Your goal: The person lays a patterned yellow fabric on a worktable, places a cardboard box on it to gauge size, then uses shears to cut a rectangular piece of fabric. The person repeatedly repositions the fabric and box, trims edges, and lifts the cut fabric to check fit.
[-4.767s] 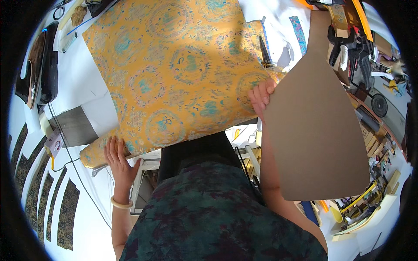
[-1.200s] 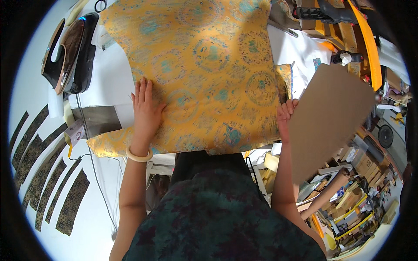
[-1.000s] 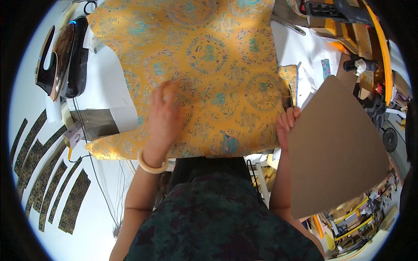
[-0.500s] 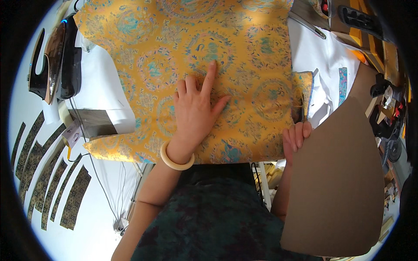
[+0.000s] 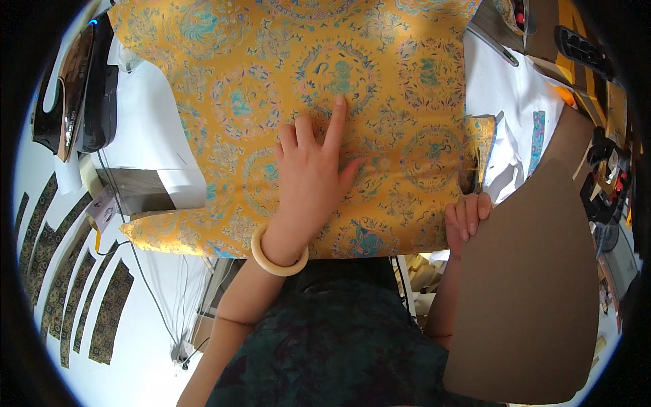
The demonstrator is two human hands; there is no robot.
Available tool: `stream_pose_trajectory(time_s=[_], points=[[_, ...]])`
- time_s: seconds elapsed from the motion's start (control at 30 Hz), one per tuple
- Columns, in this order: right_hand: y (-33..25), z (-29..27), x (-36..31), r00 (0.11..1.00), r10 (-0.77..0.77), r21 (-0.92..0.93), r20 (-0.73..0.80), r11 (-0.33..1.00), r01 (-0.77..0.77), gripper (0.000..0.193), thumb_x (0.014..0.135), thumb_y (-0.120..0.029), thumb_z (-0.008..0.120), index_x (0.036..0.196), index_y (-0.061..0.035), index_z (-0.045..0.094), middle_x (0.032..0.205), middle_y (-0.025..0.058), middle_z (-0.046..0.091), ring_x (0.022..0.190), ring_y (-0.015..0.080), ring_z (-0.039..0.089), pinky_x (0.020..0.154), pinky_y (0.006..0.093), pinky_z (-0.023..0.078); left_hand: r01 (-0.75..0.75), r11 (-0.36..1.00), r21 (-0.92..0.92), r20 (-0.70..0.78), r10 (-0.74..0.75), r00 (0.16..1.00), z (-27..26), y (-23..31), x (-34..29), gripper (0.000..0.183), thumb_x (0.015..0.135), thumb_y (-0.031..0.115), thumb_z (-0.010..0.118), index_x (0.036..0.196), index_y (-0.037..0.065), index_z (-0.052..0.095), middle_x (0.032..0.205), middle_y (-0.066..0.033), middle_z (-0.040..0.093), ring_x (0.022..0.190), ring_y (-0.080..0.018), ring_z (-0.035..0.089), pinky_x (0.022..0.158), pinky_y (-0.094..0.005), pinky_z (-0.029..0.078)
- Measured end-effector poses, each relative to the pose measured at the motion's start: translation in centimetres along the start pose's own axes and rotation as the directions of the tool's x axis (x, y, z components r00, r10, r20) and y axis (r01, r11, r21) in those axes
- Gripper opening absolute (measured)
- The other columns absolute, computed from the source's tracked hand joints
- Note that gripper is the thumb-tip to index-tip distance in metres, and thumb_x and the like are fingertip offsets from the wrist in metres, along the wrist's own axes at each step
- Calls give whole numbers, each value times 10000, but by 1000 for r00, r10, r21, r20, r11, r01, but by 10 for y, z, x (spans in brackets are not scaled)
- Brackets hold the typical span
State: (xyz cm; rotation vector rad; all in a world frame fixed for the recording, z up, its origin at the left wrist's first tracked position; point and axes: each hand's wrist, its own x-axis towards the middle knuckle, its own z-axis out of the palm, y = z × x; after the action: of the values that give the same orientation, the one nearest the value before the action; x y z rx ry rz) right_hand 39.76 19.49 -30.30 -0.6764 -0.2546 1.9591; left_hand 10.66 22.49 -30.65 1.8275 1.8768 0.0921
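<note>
A large golden-yellow brocade fabric [image 5: 237, 146] with round multicoloured motifs lies over the work surface in front of me. My left hand [image 5: 308, 163] rests on it, index finger stretched to the lower edge of a round motif, thumb spread and the other fingers partly bent. A cream bangle [image 5: 279, 251] circles the left wrist. At the fabric's right edge, my right hand [image 5: 468, 220] grips the upper left edge of a big brown cardboard piece [image 5: 525, 298] with one rounded side. The fingers curl over its edge, while its thumb is hidden. The cardboard stands upright beside my body.
A black iron [image 5: 78, 88] stands on the left, with cables hanging below. Dark patterned fabric strips [image 5: 112, 315] lie at lower left. White paper [image 5: 498, 78], a metal-handled tool [image 5: 495, 46], a patterned scrap [image 5: 537, 142] and clustered black tools [image 5: 603, 176] are on the right.
The view has shifted slightly, so most things sit a little differently in the picture. My left hand keeps its pointing pose on the fabric, and my right still grips the cardboard.
</note>
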Motion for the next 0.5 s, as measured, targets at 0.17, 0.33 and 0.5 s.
stream_pose_trajectory(time_s=[0.17, 0.33, 0.5], points=[[1, 1, 1, 1000, 4, 12, 13, 1000, -4, 236, 1087, -162, 437, 927, -87, 593, 690, 35, 546, 532, 124, 514, 613, 290, 377, -10, 997, -76, 24, 12, 1000, -4, 0, -11, 862, 786, 260, 831, 1507, 20, 423, 1221, -209, 465, 1082, -357, 465, 939, -475, 416], [2, -1, -3, 1000, 7, 14, 6, 1000, -7, 204, 1077, -164, 469, 935, -86, 593, 711, 34, 544, 549, 123, 518, 620, 288, 377, 6, 985, -174, 27, -1, 1000, -9, 0, -22, 831, 778, 220, 829, 1453, -65, 436, 1250, -212, 467, 1156, -379, 465, 1003, -505, 406], [-5, -1, -5, 998, 50, -29, -43, 998, -51, 163, 1060, -172, 518, 945, -86, 596, 723, 29, 528, 555, 119, 492, 635, 285, 376, 15, 994, -111, 17, -13, 1000, -18, -7, -36, 792, 786, 222, 824, 1453, -13, 468, 1370, -212, 454, 1276, -409, 433, 1059, -528, 378]])
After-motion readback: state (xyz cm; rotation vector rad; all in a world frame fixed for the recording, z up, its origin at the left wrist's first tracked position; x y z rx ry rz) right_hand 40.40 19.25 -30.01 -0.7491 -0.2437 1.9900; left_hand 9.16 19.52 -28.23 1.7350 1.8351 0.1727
